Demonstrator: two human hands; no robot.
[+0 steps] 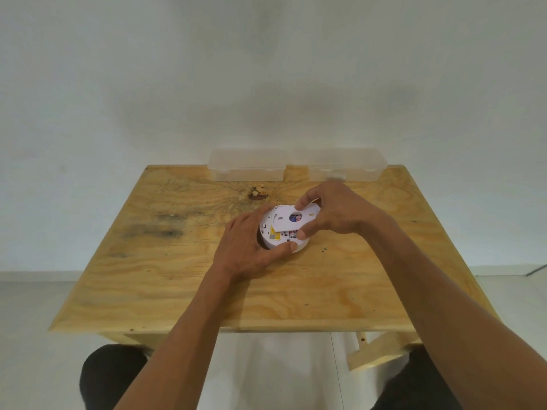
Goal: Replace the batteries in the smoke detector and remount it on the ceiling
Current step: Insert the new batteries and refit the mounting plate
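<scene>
A round white smoke detector lies back-side up on the wooden table, near its middle. A yellow label and small printed stickers show on its back. My left hand wraps around its left and front rim, thumb on the near edge. My right hand pinches a flat white mounting plate with a round hole, held tilted just over the detector's back. Something blue and red shows through the hole. I cannot make out any batteries clearly.
Two clear plastic lidded boxes stand side by side at the table's far edge against the white wall. A dark knot marks the wood behind the detector. A loose wooden piece hangs below the table's front right.
</scene>
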